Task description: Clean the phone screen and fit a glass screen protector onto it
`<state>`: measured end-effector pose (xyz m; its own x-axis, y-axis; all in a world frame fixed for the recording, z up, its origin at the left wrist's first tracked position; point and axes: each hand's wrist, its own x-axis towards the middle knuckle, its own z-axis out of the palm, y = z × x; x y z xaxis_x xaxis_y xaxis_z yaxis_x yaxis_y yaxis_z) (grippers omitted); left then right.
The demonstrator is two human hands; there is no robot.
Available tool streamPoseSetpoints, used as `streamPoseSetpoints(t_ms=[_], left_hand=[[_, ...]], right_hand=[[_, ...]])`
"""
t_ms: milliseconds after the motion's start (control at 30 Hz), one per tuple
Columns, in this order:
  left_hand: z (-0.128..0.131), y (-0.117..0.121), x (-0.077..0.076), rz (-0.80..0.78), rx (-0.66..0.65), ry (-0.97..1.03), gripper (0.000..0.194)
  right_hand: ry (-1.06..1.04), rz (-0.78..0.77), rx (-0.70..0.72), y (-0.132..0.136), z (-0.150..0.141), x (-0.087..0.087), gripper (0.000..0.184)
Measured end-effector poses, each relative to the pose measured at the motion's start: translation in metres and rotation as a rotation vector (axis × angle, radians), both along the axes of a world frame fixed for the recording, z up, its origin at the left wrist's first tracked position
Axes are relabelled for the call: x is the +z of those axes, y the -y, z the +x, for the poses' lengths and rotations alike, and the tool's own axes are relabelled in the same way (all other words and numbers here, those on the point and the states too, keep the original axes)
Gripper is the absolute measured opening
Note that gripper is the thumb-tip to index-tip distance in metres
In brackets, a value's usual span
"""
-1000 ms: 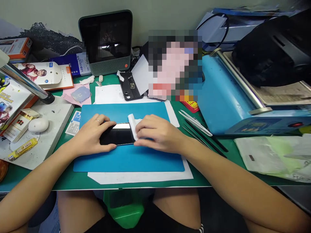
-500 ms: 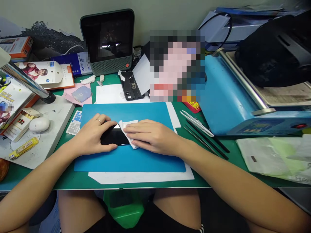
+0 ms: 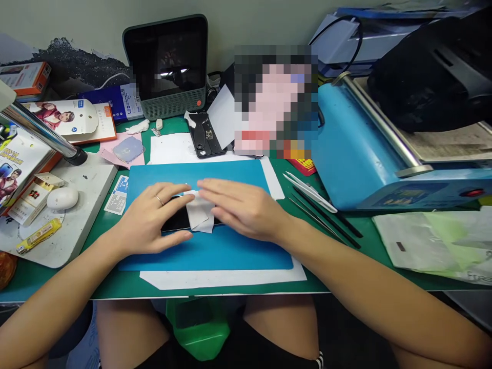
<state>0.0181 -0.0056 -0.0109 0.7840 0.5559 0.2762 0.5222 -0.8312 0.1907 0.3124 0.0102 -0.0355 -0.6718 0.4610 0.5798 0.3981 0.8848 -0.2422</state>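
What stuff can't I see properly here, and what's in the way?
Middle of the black slab: head view, covered by the white cloth.
Its ends: head view, behind the left hand and right hand.
Things at the back: head view, under a blocky blur.
Blue machine's far end: head view, cut off by the right edge.
Small print on the card: head view, too tiny.

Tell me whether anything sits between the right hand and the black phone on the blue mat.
Yes: a white wipe lies across part of the black phone, by the right hand's fingertips. What lies under the rest of that hand is hidden.
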Motion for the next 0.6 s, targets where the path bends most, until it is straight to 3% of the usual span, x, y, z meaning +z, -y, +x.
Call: streamPoseSetpoints(t_ms=[67,133,200,300,400,467,533,600], left_hand=[[0.009,0.006,-0.003,0.034,-0.097,-0.043,0.07],[0.016,0.01,-0.005,-0.032,-0.114,-0.182,0.085],[0.017,0.013,-0.005,-0.115,-0.076,-0.276,0.095],[0.0,0.024,0.0,-0.166,-0.004,-0.339,0.094],[-0.026,0.044,0.008,-0.15,0.083,-0.396,0.091],[-0.039,0.058,0.01,-0.138,0.136,-0.411,0.087],[-0.043,0.07,0.009,-0.105,0.19,-0.4,0.087],[-0.037,0.076,0.006,-0.087,0.249,-0.377,0.085]], right_hand=[[-0.087,-0.019,-0.11,-0.004,0.005,0.001,0.041],[-0.1,-0.094,-0.157,-0.009,0.011,0.0,0.045],[-0.055,-0.205,-0.165,-0.013,0.016,-0.004,0.052],[0.004,-0.358,-0.158,-0.019,0.019,-0.01,0.059],[0.06,-0.461,-0.133,-0.022,0.02,-0.012,0.067],[0.105,-0.496,-0.091,-0.023,0.02,-0.01,0.083],[0.134,-0.524,-0.05,-0.025,0.02,-0.008,0.099],[0.101,-0.569,-0.046,-0.027,0.02,-0.008,0.096]])
